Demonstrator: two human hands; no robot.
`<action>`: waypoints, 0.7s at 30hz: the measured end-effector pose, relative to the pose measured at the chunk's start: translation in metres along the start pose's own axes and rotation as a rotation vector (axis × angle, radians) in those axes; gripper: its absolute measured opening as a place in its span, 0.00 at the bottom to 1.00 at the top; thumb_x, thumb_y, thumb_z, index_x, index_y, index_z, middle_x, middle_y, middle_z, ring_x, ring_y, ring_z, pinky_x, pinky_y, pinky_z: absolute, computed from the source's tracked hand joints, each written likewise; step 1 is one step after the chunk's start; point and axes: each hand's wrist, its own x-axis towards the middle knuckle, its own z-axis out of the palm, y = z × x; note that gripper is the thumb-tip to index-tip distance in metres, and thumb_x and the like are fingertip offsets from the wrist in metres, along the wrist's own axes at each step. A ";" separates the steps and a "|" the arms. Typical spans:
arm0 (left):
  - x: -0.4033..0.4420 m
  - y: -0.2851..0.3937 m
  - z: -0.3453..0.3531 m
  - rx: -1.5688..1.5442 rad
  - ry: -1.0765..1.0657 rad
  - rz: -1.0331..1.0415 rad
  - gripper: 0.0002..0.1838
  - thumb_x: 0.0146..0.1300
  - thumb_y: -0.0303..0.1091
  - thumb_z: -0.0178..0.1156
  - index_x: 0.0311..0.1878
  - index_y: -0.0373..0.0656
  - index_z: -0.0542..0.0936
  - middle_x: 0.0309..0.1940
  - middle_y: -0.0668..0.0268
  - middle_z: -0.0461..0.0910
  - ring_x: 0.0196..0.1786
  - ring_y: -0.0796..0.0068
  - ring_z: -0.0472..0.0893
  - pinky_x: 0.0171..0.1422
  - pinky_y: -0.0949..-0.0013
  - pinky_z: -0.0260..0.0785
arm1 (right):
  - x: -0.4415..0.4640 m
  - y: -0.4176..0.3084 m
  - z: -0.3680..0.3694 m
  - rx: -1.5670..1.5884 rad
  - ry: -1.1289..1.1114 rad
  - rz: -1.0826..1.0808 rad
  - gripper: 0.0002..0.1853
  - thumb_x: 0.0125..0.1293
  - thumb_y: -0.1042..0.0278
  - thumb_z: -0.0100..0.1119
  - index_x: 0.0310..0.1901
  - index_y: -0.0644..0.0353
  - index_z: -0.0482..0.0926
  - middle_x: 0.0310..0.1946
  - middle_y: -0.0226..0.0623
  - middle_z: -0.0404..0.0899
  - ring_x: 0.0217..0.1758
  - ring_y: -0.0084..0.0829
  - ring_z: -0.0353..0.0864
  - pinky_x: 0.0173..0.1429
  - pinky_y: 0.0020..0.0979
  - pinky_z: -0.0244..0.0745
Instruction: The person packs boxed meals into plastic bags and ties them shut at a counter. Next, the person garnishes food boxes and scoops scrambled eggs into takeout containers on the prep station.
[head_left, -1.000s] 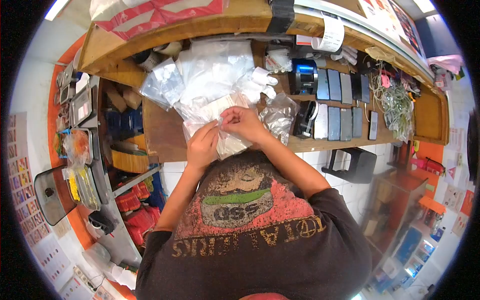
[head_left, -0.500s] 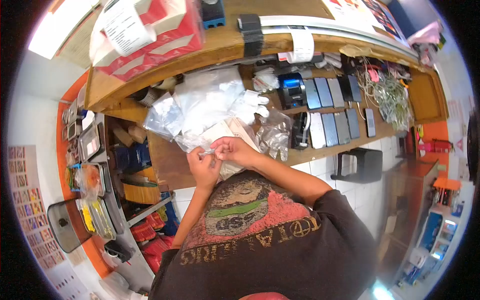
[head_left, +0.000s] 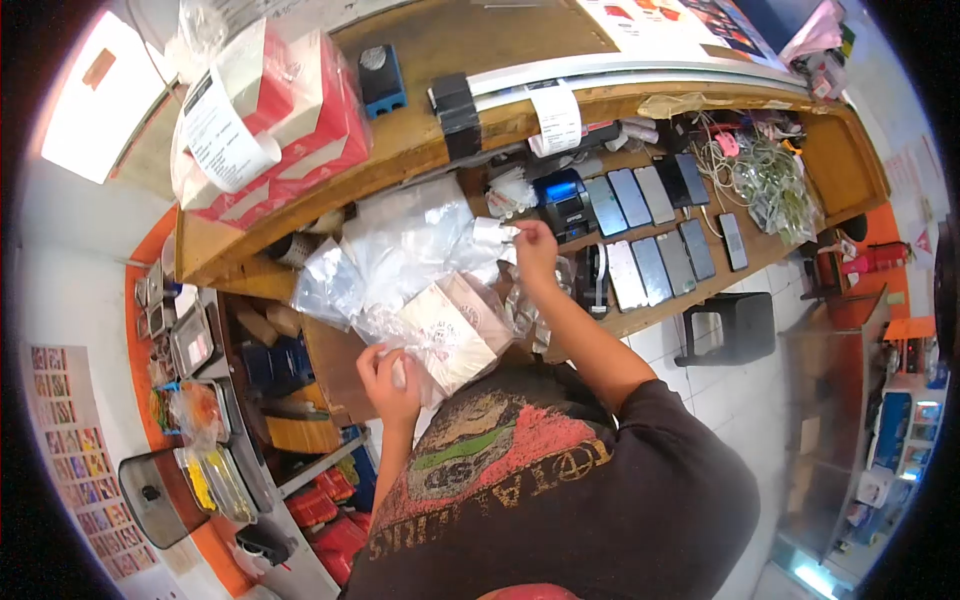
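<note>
A clear plastic bag (head_left: 408, 328) wraps pale printed cardboard boxes (head_left: 455, 335) at the table's front edge. My left hand (head_left: 390, 385) is closed on the gathered plastic at the bag's near left side. My right hand (head_left: 537, 248) is stretched out beyond the boxes, its fingers pinched at the edge of a thin white piece (head_left: 493, 232); what kind of piece it is I cannot make out. Clear plastic bags (head_left: 410, 215) lie piled behind the boxes. Crumpled clear plastic (head_left: 530, 310) lies beneath my right forearm.
Several phones (head_left: 655, 270) lie in two rows right of a black printer (head_left: 565, 200). Tangled cables and bagged goods (head_left: 765, 170) fill the far right. A wooden shelf (head_left: 410, 150) overhangs the back, carrying red-and-white boxes (head_left: 280, 120). A black stool (head_left: 730, 330) stands at right.
My hands have parted. The right one has moved away and up to the white piece, while the left has shifted slightly down. The boxes now show more fully. The view has turned slightly.
</note>
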 end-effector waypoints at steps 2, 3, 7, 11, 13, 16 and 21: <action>0.007 0.006 -0.005 -0.036 0.011 -0.018 0.10 0.55 0.21 0.62 0.41 0.38 0.80 0.52 0.56 0.69 0.42 0.63 0.72 0.44 0.66 0.67 | 0.023 -0.015 -0.014 0.077 0.137 -0.128 0.07 0.58 0.79 0.56 0.39 0.63 0.80 0.30 0.34 0.79 0.31 0.24 0.76 0.36 0.28 0.72; 0.010 0.008 -0.005 -0.059 0.033 -0.059 0.10 0.55 0.21 0.62 0.41 0.38 0.80 0.51 0.57 0.69 0.42 0.63 0.72 0.45 0.65 0.66 | 0.034 -0.025 -0.018 0.075 0.140 -0.130 0.07 0.58 0.79 0.56 0.39 0.63 0.80 0.30 0.34 0.79 0.31 0.24 0.76 0.36 0.28 0.72; 0.021 0.017 -0.002 -0.054 0.065 -0.068 0.10 0.55 0.20 0.61 0.42 0.39 0.80 0.51 0.58 0.69 0.41 0.65 0.70 0.46 0.65 0.65 | 0.054 -0.081 -0.033 0.278 0.222 -0.208 0.11 0.57 0.82 0.55 0.43 0.64 0.77 0.32 0.30 0.76 0.30 0.19 0.70 0.35 0.24 0.69; 0.026 0.022 0.004 -0.072 0.021 -0.043 0.11 0.55 0.19 0.61 0.42 0.40 0.80 0.51 0.57 0.69 0.41 0.64 0.70 0.46 0.65 0.65 | 0.053 -0.093 -0.036 0.341 0.229 -0.223 0.12 0.57 0.82 0.55 0.44 0.63 0.76 0.33 0.28 0.73 0.29 0.17 0.66 0.35 0.22 0.66; 0.029 0.028 0.008 -0.084 0.017 -0.041 0.11 0.55 0.19 0.61 0.42 0.40 0.80 0.51 0.57 0.69 0.42 0.64 0.70 0.46 0.65 0.65 | 0.048 -0.071 -0.032 0.319 0.169 -0.199 0.06 0.61 0.78 0.58 0.41 0.61 0.77 0.29 0.27 0.73 0.30 0.16 0.66 0.36 0.21 0.65; 0.030 0.034 0.007 -0.042 0.042 -0.020 0.14 0.54 0.21 0.63 0.46 0.40 0.79 0.51 0.57 0.70 0.42 0.62 0.70 0.47 0.63 0.65 | 0.017 -0.026 -0.024 0.173 -0.075 -0.115 0.03 0.63 0.74 0.59 0.37 0.61 0.79 0.28 0.25 0.75 0.32 0.15 0.68 0.36 0.21 0.66; 0.000 -0.039 0.033 -0.245 0.149 -0.742 0.22 0.59 0.32 0.66 0.54 0.37 0.74 0.50 0.56 0.73 0.49 0.65 0.72 0.53 0.63 0.65 | -0.069 0.001 -0.013 0.093 -0.532 0.098 0.06 0.59 0.72 0.63 0.39 0.60 0.82 0.33 0.27 0.80 0.35 0.18 0.74 0.39 0.24 0.70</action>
